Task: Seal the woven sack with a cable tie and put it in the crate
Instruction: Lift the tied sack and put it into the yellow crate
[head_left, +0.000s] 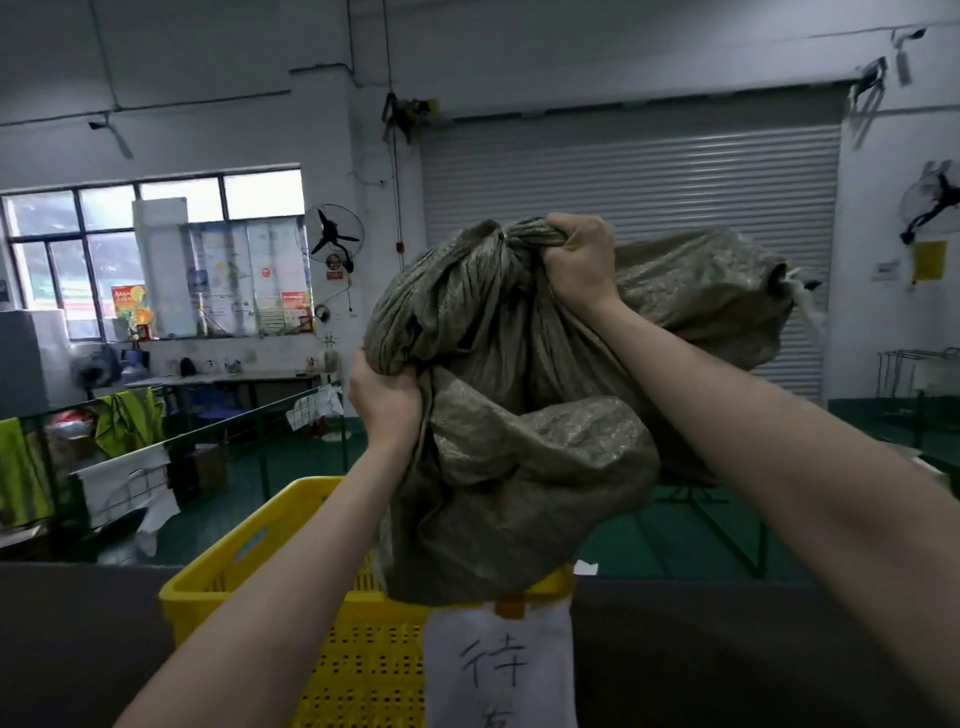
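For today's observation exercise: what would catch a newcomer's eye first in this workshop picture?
First, the grey-green woven sack, held up mid-frame with its lower end hanging over the yellow crate; the left hand grips its side and the right hand grips the bunched top. Next, the white paper sign with handwritten characters on the crate's near side, and the grey roller shutter behind.

light: dim, flat indoor | source: daylight through window (156, 249) at left, panes washed out | shadows: soft, under the woven sack (519, 415) | lens: wide-angle bending at edges | sharpness: soft overall, far wall fuzzy
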